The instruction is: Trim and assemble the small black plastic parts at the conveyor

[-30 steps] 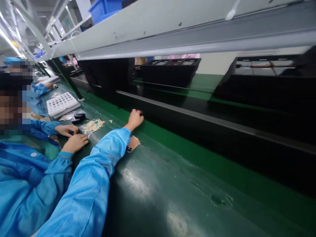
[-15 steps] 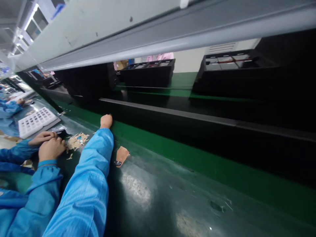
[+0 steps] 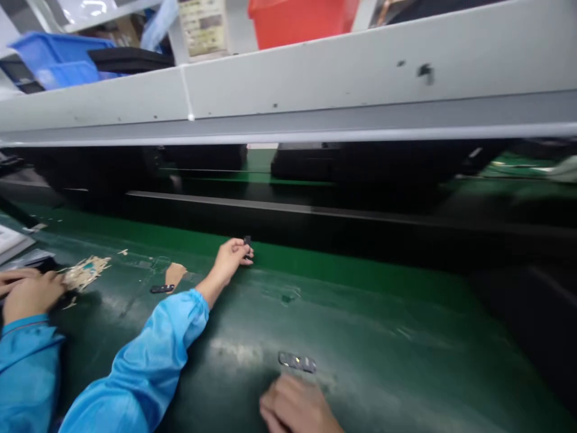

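My left hand [image 3: 231, 256] reaches forward across the dark green belt [image 3: 383, 337] on a blue-sleeved arm. Its fingers are pinched on a small black part [image 3: 247, 242] at the belt's far edge, just before the black rail [image 3: 315, 218]. At the bottom edge, my right hand [image 3: 295, 409] rests low over the belt, blurred, fingers not clear. A flat black strip with small holes [image 3: 297, 362] lies just beyond it, untouched. A tan tab [image 3: 174, 273] and another small black part [image 3: 162, 289] lie left of my forearm.
A co-worker's two hands [image 3: 27, 291] work at the far left beside a pile of tan scraps [image 3: 85, 270]. A grey shelf beam [image 3: 360, 84] hangs overhead with a red bin [image 3: 302, 21] and a blue bin [image 3: 58, 57]. Black trays sit behind the rail.
The view swung right. My left hand moved along the belt edge and now pinches a small black part. My right hand and a black strip came into view at the bottom.
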A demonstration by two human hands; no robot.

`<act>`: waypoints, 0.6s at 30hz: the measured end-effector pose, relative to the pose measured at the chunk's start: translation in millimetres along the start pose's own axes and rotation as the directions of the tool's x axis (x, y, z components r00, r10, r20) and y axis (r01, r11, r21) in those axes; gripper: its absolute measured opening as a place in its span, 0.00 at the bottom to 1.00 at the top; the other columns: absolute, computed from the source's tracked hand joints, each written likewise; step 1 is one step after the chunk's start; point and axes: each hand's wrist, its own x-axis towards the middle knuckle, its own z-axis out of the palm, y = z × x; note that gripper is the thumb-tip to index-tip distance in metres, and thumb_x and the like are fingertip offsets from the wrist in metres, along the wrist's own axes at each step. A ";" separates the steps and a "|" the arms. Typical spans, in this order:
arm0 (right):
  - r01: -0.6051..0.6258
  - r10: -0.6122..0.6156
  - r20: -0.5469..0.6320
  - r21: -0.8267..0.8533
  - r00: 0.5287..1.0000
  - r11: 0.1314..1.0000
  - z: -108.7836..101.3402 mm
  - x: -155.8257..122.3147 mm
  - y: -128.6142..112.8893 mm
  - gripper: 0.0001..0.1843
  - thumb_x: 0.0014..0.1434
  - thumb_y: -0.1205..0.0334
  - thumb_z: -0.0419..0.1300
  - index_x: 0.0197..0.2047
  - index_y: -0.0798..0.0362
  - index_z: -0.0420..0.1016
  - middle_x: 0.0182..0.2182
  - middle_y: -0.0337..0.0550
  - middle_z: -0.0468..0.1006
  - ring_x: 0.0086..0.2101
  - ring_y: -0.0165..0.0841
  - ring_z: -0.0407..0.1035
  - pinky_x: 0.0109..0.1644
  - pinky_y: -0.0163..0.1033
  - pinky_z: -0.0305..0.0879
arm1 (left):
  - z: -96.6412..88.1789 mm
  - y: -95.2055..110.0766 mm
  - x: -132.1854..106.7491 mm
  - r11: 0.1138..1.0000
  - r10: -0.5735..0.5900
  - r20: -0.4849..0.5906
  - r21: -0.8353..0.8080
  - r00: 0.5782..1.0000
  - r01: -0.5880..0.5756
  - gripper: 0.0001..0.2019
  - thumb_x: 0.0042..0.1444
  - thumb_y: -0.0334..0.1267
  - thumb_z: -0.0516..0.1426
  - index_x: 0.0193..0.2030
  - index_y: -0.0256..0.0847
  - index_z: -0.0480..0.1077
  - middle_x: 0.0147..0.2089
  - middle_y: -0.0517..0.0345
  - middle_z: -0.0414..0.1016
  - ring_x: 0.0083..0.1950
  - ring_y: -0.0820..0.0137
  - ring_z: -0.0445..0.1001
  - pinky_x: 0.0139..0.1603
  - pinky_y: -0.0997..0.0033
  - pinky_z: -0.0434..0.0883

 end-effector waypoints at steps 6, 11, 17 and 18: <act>-0.365 0.398 0.073 -0.278 0.914 0.889 -60.9 -6.9 21.9 0.21 0.58 0.63 0.69 0.55 0.53 0.74 0.47 0.53 0.78 0.46 0.47 0.71 0.50 0.54 0.71 | 102.2 -1.6 -86.5 0.943 -0.070 0.295 -0.293 0.953 0.160 0.24 0.52 0.57 0.67 0.41 0.38 0.68 0.43 0.42 0.85 0.40 0.61 0.85 0.41 0.62 0.83; -0.318 0.330 0.177 -0.091 0.927 0.944 -74.1 -13.4 39.8 0.12 0.58 0.58 0.71 0.44 0.51 0.78 0.40 0.46 0.79 0.42 0.41 0.72 0.48 0.46 0.70 | 120.3 -3.2 -96.2 0.942 -0.052 0.361 -0.291 0.931 0.165 0.30 0.51 0.57 0.68 0.51 0.35 0.73 0.45 0.39 0.85 0.43 0.58 0.85 0.41 0.64 0.81; -0.499 0.654 -0.375 0.433 0.657 0.750 -82.6 24.5 94.9 0.10 0.63 0.54 0.62 0.43 0.51 0.78 0.37 0.45 0.79 0.33 0.34 0.74 0.35 0.38 0.71 | 132.3 -9.0 -104.3 0.974 0.059 0.341 -0.224 0.938 0.021 0.24 0.53 0.55 0.67 0.46 0.36 0.76 0.45 0.44 0.85 0.44 0.59 0.85 0.47 0.61 0.80; -0.484 0.671 -0.386 0.480 0.633 0.732 -80.2 29.9 103.0 0.12 0.61 0.53 0.64 0.45 0.51 0.78 0.40 0.47 0.81 0.36 0.35 0.75 0.38 0.39 0.73 | 133.6 -9.6 -105.4 0.978 0.076 0.340 -0.209 0.937 -0.003 0.22 0.54 0.54 0.66 0.45 0.37 0.77 0.45 0.46 0.85 0.45 0.60 0.85 0.49 0.61 0.80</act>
